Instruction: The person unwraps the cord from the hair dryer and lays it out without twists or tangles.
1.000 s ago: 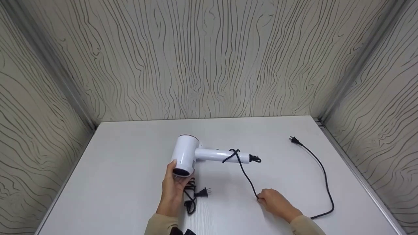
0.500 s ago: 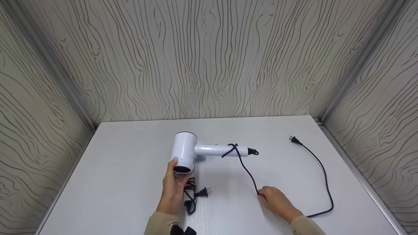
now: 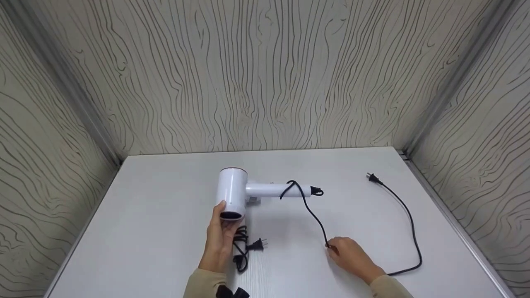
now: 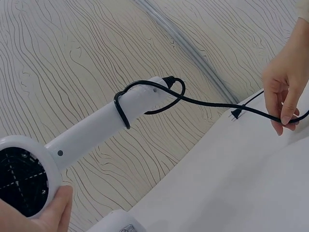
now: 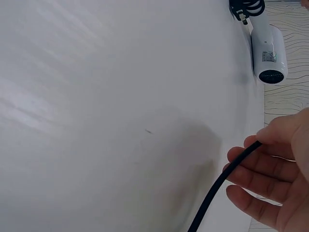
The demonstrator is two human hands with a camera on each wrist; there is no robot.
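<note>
I count two white hair dryers. The first dryer is just below centre in the head view, the left hand curled round its barrel. Of two black cords, the loose cord runs from its handle into a pinch of the right hand; the wound cord wraps the second dryer, upper right in the right wrist view. Its label is unreadably small.
</note>
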